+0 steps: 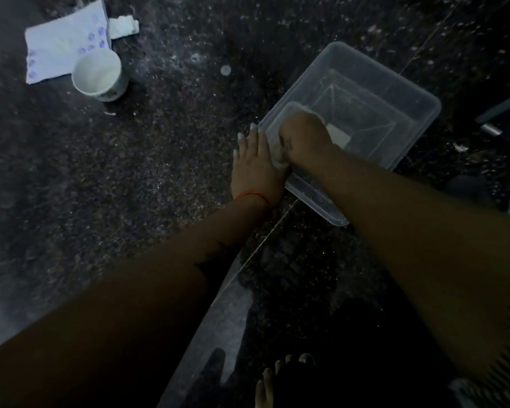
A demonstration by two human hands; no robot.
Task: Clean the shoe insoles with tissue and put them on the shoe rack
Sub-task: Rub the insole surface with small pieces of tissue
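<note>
Both hands work at the clear tub (401,92) on the floor: left hand (255,163) flat against its wall, right hand (302,139) clenched round pale tissue (278,150). No insole visible; wiping comes next.

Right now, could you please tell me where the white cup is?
The cup stands upper left in the head view, on the dark floor, overlapping a tissue, well left of the clear tub.

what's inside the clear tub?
In the tub: right hand, gripping something pale, and a white piece beside it. What it grips is mostly covered.
</note>
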